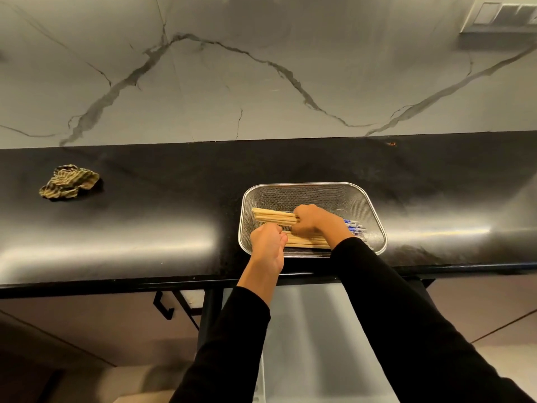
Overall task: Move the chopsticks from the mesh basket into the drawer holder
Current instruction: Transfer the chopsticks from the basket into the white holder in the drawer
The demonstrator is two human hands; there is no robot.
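A steel mesh basket (312, 186) sits on the black counter near its front edge. Inside lie several wooden chopsticks (274, 217) with blue patterned ends (355, 227) toward the right. My right hand (315, 221) is closed around an upper bundle of the chopsticks at its middle. My left hand (268, 247) is at the basket's left front corner, fingers curled against the ends of the lower chopsticks (306, 241); whether it grips them is unclear. Below the counter a pale drawer front (313, 330) shows between my sleeves; no holder is visible.
A crumpled striped cloth (69, 181) lies on the counter at the left. A marbled grey wall rises behind the counter. A black handle (162, 306) hangs under the counter edge left of my arms. A wall socket plate (505, 13) is at the top right.
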